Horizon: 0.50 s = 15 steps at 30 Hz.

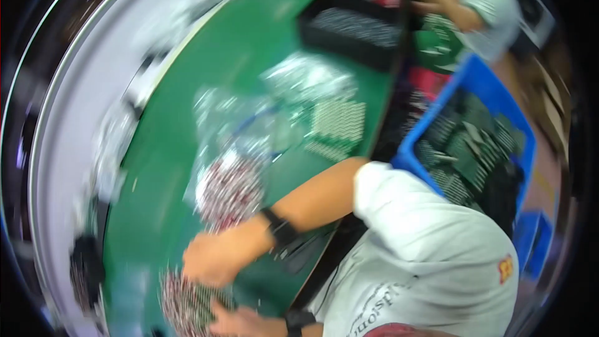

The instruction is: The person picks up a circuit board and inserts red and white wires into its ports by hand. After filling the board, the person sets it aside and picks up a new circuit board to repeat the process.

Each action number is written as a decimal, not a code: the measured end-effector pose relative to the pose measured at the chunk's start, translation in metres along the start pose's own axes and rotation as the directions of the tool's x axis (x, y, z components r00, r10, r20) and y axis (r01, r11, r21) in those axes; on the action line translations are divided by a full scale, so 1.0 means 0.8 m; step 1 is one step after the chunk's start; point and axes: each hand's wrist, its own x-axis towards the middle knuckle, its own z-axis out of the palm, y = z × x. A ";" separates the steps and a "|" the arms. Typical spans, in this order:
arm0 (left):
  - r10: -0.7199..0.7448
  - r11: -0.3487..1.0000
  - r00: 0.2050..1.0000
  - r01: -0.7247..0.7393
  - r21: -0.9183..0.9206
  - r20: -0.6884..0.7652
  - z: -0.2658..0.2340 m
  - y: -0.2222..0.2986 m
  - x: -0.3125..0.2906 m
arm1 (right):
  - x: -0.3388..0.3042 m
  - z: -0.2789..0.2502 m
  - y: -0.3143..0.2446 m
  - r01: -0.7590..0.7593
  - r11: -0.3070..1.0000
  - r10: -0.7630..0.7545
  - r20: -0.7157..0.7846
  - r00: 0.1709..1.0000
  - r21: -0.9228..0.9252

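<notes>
The whole picture is smeared by motion. My right hand reaches across the green table, its back turned up, over a cluster of small red, white and grey striped parts. Its fingers are bent down and hidden. Below it, my left hand is closed against the near side of the same cluster, thumb showing. Both wrists wear black bands. Just beyond my right forearm lies a clear plastic bag filled with similar red and white pieces. What the small parts are cannot be made out.
On the green table lie another clear bag, a pale gridded block and a black tray of grey parts. A blue crate holding dark green boards stands at right. Another person works at the far right.
</notes>
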 end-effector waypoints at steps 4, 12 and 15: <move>0.029 0.989 0.999 -0.025 -0.143 0.025 0.012 0.042 -0.016 | -0.020 0.002 0.018 -0.087 0.930 0.140 0.126 0.982 -0.358; 0.046 0.998 0.999 -0.045 -0.052 0.023 0.010 0.035 -0.008 | -0.014 0.019 0.044 -0.113 0.813 0.293 0.234 0.927 -0.571; 0.095 0.983 0.992 -0.106 0.150 0.077 -0.007 -0.001 0.012 | -0.018 0.016 0.049 -0.050 0.830 0.212 0.231 0.949 -0.556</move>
